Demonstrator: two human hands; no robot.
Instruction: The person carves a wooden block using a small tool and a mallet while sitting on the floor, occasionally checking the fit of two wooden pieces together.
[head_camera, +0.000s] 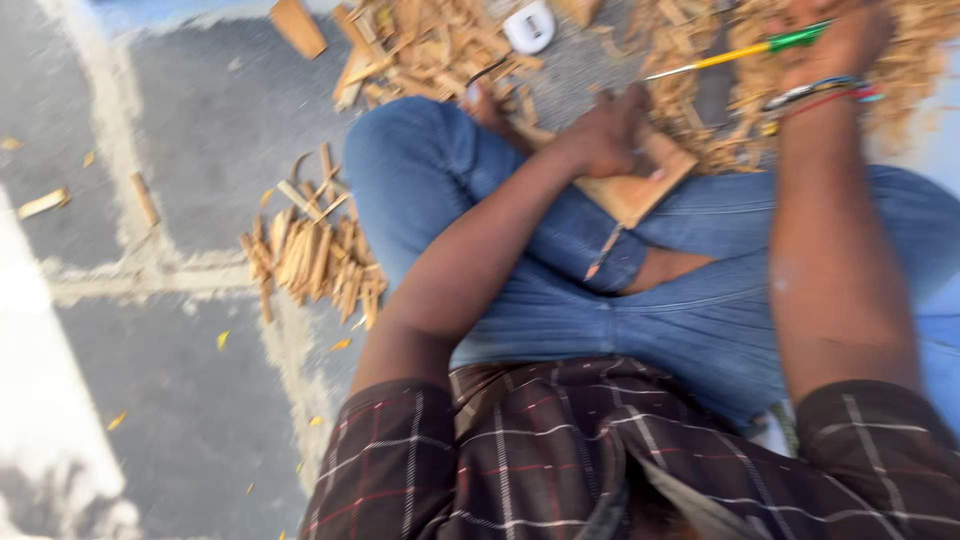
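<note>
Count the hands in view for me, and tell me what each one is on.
2. The left hand presses a flat wooden piece on the lap; the right hand grips a yellow-and-green-handled tool at top right. None seem hidden.

A grey concrete floor (200, 130) is crossed by pale, rough seams. A heap of short cut wooden sticks (312, 255) is laid on it beside the seated person's knee. A larger spread of wood shavings and offcuts (430, 45) is scattered along the top. A small white object (529, 26) is seen among them, blurred. Loose chips (44, 203) are strewn at the left
</note>
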